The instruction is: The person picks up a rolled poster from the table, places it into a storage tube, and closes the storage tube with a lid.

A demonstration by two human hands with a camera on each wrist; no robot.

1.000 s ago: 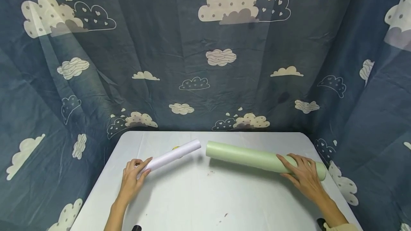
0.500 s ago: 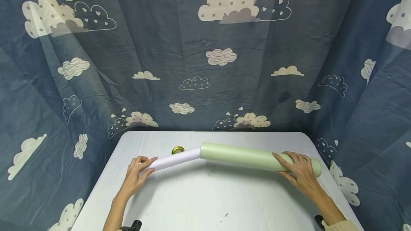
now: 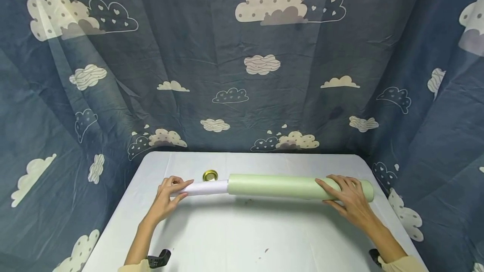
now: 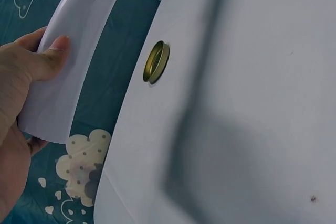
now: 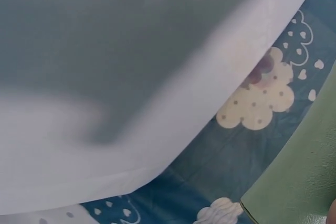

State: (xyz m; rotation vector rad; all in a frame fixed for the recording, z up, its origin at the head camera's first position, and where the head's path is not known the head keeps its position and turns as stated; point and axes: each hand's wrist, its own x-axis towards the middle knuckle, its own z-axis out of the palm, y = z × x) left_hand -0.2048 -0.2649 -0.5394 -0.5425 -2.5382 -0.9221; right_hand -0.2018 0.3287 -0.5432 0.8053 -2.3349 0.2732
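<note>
My left hand (image 3: 170, 194) pinches the left end of a pale, lilac-white tube of smooth rolled sheet (image 3: 208, 188), thumb against fingers, and my right hand (image 3: 349, 200) is clamped round a thicker light-green rolled-sheet tube (image 3: 272, 186) near its right end. The white tube's far end runs into the green mouth, both over the white table (image 3: 245, 234), a round gold metal lid (image 3: 210, 175) just behind. Risk, I judge: tilting either roll could snag the rim, and squeezing could crease the sheet.
</note>
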